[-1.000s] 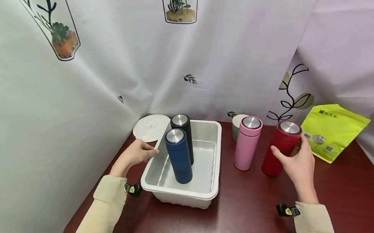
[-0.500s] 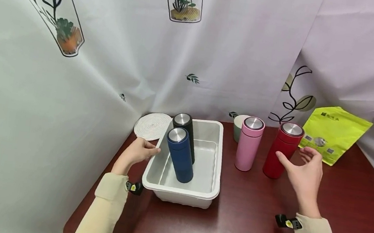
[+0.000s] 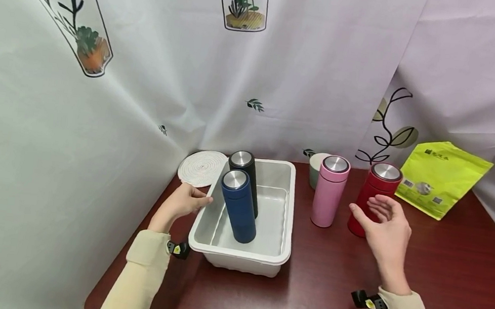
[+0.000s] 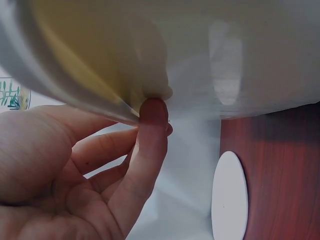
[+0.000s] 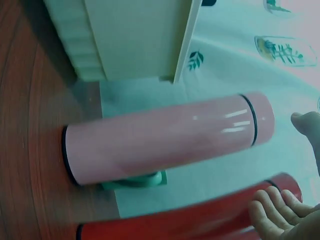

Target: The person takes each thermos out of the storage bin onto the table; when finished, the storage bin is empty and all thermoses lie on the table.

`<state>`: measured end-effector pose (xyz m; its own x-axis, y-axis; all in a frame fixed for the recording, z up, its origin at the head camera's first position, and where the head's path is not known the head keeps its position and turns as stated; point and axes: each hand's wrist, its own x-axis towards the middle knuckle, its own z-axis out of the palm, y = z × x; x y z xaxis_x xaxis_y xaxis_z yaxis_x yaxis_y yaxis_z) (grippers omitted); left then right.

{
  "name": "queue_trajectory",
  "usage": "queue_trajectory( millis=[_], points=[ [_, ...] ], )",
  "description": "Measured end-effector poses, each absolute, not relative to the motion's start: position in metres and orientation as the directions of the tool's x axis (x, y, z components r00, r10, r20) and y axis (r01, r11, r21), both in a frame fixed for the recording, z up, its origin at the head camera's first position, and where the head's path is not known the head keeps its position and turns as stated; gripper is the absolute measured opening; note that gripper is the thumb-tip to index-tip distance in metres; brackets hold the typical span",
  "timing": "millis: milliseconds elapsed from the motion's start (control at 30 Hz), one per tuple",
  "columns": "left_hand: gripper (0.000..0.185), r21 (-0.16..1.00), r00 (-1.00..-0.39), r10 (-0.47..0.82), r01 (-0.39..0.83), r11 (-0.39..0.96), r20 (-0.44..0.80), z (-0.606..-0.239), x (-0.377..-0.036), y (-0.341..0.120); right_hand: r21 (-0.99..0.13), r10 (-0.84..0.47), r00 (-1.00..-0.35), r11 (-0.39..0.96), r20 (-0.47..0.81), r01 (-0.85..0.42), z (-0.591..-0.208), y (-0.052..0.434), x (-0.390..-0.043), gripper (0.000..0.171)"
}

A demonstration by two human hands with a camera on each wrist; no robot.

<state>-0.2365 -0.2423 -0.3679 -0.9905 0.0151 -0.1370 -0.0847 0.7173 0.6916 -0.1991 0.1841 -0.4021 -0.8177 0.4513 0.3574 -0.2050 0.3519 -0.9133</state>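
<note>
My left hand (image 3: 181, 202) pinches the left rim of a light grey plastic bin (image 3: 240, 254) between thumb and fingers; the left wrist view shows the thumb (image 4: 150, 135) against the bin wall. Inside the bin a navy blue thermos (image 3: 240, 215) stands in front of a black thermos (image 3: 252, 183), which it partly hides. My right hand (image 3: 385, 236) is held in front of a red thermos (image 3: 375, 182), thumb and fingers spread apart and gripping nothing. To its left a pink thermos (image 3: 327, 199) stands upright on the table. Each thermos has a silver-topped lid.
A pale green cup (image 3: 313, 169) sits behind the pink thermos, partly hidden. At the back right stands a lime-yellow pouch (image 3: 442, 176). A round woven white mat (image 3: 200, 168) leans by the bin's far left corner. Patterned white cloth (image 3: 306, 79) hangs behind the dark red table (image 3: 304, 303).
My right hand has let go of the red thermos, drawn back from it and then shifted left in front of it. My left hand stays at the bin rim.
</note>
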Motion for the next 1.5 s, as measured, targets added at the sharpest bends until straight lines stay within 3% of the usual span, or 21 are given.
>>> queue_trajectory(
  millis=[400, 733, 1333, 1500],
  points=[
    [0.032, 0.683, -0.990, 0.001, -0.099, 0.724, -0.144, -0.365, -0.237, -0.242, -0.918, 0.369, -0.842, 0.196, 0.395, -0.345, -0.393, 0.146, -0.204, 0.050],
    [0.028, 0.685, -0.991, 0.016, -0.083, 0.724, -0.136, -0.366, -0.235, -0.240, -0.902, 0.219, -0.878, 0.182, 0.426, -0.392, -0.371, 0.107, -0.192, 0.045],
    [0.028, 0.683, -0.991, 0.008, -0.087, 0.726, -0.135, -0.367, -0.233, -0.241, -0.873, 0.003, -0.884, 0.163, 0.467, -0.461, -0.407, 0.077, -0.231, 0.052],
    [0.029, 0.681, -0.992, 0.013, -0.079, 0.728, -0.128, -0.365, -0.233, -0.241, -0.865, -0.043, -0.879, 0.164, 0.474, -0.474, -0.402, 0.071, -0.235, 0.053]
  ],
)
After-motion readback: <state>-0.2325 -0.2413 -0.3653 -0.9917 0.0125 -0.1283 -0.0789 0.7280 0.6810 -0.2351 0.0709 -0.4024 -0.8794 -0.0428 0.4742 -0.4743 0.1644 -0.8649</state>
